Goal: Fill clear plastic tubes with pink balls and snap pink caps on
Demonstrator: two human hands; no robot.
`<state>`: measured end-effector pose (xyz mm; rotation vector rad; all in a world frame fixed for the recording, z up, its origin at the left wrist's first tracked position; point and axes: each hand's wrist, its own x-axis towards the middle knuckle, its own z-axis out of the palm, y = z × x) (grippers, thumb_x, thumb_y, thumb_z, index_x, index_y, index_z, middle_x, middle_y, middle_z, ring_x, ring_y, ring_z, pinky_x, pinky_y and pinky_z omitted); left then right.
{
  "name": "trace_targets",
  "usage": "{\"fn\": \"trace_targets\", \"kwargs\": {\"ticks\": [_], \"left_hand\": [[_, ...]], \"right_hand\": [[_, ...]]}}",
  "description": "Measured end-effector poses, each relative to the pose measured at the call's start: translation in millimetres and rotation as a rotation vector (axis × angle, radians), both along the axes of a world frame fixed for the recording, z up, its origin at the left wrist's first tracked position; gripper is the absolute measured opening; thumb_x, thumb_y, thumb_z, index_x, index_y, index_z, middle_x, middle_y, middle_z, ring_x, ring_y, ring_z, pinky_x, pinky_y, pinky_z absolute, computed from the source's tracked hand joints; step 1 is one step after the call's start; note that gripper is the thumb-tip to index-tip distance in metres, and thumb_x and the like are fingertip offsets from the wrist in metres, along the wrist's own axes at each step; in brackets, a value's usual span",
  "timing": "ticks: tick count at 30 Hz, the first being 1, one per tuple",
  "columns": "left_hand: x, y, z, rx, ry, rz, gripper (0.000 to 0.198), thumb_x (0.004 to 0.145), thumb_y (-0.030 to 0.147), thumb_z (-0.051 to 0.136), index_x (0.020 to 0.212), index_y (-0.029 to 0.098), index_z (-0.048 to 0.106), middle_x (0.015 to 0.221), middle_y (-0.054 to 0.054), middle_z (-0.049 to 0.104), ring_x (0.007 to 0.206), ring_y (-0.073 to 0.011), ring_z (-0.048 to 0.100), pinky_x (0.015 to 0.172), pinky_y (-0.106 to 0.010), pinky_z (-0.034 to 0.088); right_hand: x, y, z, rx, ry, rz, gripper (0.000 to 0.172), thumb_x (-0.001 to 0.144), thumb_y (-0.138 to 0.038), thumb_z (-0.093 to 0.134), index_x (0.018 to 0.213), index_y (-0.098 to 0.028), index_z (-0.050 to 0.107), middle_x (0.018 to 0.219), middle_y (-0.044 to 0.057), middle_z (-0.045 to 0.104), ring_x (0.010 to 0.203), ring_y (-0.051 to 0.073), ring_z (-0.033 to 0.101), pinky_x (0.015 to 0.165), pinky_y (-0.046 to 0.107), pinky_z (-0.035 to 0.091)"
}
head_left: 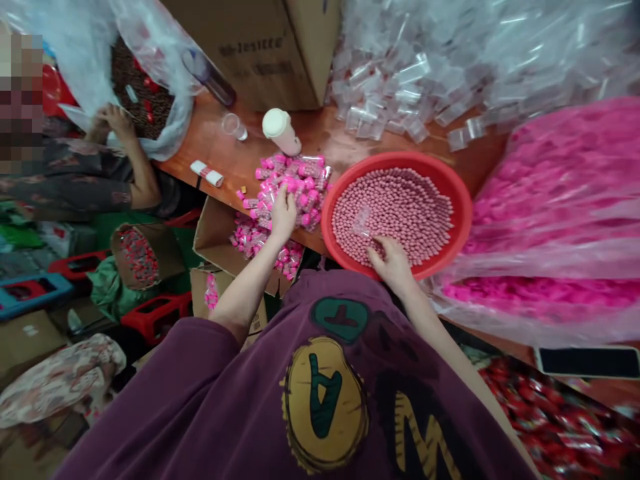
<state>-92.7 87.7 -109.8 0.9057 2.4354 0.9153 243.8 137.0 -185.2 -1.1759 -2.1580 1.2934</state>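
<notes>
Head view: a round red plastic basin [463, 207] is standing on a reddish-brown table [325, 130], holding a broad bed of small pale-pink pellets [410, 207]. The person's right hand [393, 263] is hanging over the basin's near rim with its fingers bent; a small clear plastic container [361, 221] is showing against the pellets just beyond the fingertips, and whether they are gripping it I cannot tell. Left of the basin, a heap of small clear bottles with bright pink caps [313, 190] is lying on the table. The left hand [284, 217] is resting over this heap, thumb and fingers drawn together at a pink cap; whether they are pinching it I cannot tell.

Beyond the heap, left of the basin, a pale cup with a white lid [280, 130] is standing upright. Behind the basin, many empty clear plastic containers [380, 100] are lying piled up. Right of the basin, a large clear plastic bag of bright pink pieces [565, 180] is lying.
</notes>
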Motion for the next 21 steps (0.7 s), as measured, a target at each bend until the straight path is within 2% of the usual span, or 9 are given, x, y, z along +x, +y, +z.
{"fn": "trace_targets", "kwargs": {"ticks": [2, 4, 6, 8, 10, 14, 18, 19, 21], "left_hand": [[-20, 0, 3.7, -0.126, 0.133, 0.058, 0.048, 0.107, 0.024, 0.049, 0.15, 0.014, 0.064, 0.164, -0.024, 0.064, 0.161, -0.0336, 0.055, 0.139, -0.059, 0.037], [-19, 4, 3.4, -0.224, 0.234, 0.043, 0.055, 0.104, 0.024, 0.052, 0.157, 0.011, 0.06, 0.175, -0.026, 0.053, 0.171, -0.0384, 0.042, 0.141, -0.069, 0.028], [-1, 9, -0.8, -0.271, 0.286, -0.068, 0.057, 0.102, 0.026, 0.057, 0.158, 0.013, 0.061, 0.182, -0.023, 0.044, 0.177, -0.04, 0.029, 0.142, -0.073, 0.021], [22, 13, -6.3, -0.279, 0.272, -0.267, 0.054, 0.1, 0.024, 0.059, 0.153, 0.017, 0.066, 0.183, -0.019, 0.045, 0.179, -0.0379, 0.026, 0.143, -0.071, 0.019], [41, 16, -10.7, -0.268, 0.248, -0.385, 0.051, 0.099, 0.019, 0.058, 0.148, 0.021, 0.071, 0.18, -0.016, 0.05, 0.177, -0.0356, 0.031, 0.144, -0.068, 0.023], [62, 27, -14.4, -0.186, 0.259, -0.454, 0.051, 0.1, 0.014, 0.054, 0.147, 0.022, 0.071, 0.172, -0.016, 0.059, 0.17, -0.0358, 0.043, 0.142, -0.064, 0.032], [93, 48, -16.6, -0.253, 0.133, -0.77, 0.04, 0.105, 0.018, 0.055, 0.142, 0.019, 0.071, 0.162, -0.018, 0.065, 0.155, -0.0353, 0.06, 0.132, -0.054, 0.048], [103, 53, -18.6, -0.299, 0.104, -0.784, 0.038, 0.106, 0.021, 0.057, 0.142, 0.019, 0.07, 0.161, -0.019, 0.065, 0.151, -0.0356, 0.063, 0.128, -0.052, 0.052], [122, 62, -25.0, -0.391, 0.073, -0.718, 0.041, 0.105, 0.025, 0.064, 0.145, 0.017, 0.067, 0.159, -0.021, 0.064, 0.145, -0.038, 0.068, 0.121, -0.052, 0.057]], "right_hand": [[0, -1, -1.1, 0.0, 0.004, 0.007, 0.038, 0.101, -0.042, 0.062, 0.125, -0.018, 0.077, 0.121, 0.021, 0.081, 0.115, 0.038, 0.076, 0.106, 0.059, 0.062], [3, -3, 1.9, -0.008, -0.017, -0.003, 0.038, 0.101, -0.043, 0.062, 0.124, -0.017, 0.078, 0.119, 0.022, 0.082, 0.113, 0.038, 0.076, 0.104, 0.059, 0.063], [7, -6, 8.2, -0.023, -0.048, -0.026, 0.04, 0.102, -0.043, 0.06, 0.123, -0.015, 0.079, 0.118, 0.023, 0.081, 0.111, 0.038, 0.076, 0.102, 0.059, 0.064], [11, -8, 15.7, -0.042, -0.079, -0.047, 0.039, 0.102, -0.04, 0.059, 0.123, -0.014, 0.079, 0.117, 0.023, 0.082, 0.109, 0.037, 0.077, 0.101, 0.058, 0.064], [14, -9, 22.2, -0.055, -0.103, -0.06, 0.036, 0.102, -0.035, 0.058, 0.123, -0.015, 0.079, 0.117, 0.022, 0.083, 0.108, 0.036, 0.077, 0.102, 0.057, 0.063], [19, -10, 28.6, -0.1, -0.122, -0.071, 0.032, 0.103, -0.03, 0.057, 0.122, -0.017, 0.079, 0.119, 0.019, 0.083, 0.11, 0.034, 0.076, 0.106, 0.055, 0.062], [23, -12, 33.9, -0.15, -0.105, -0.122, 0.032, 0.105, -0.031, 0.057, 0.123, -0.017, 0.079, 0.116, 0.017, 0.084, 0.103, 0.031, 0.077, 0.102, 0.051, 0.064], [24, -13, 36.0, -0.155, -0.094, -0.135, 0.033, 0.105, -0.031, 0.057, 0.124, -0.017, 0.079, 0.115, 0.017, 0.084, 0.101, 0.03, 0.077, 0.101, 0.05, 0.065], [27, -14, 40.6, -0.164, -0.066, -0.162, 0.032, 0.105, -0.032, 0.058, 0.124, -0.018, 0.08, 0.115, 0.015, 0.084, 0.099, 0.029, 0.076, 0.099, 0.049, 0.065]]}}
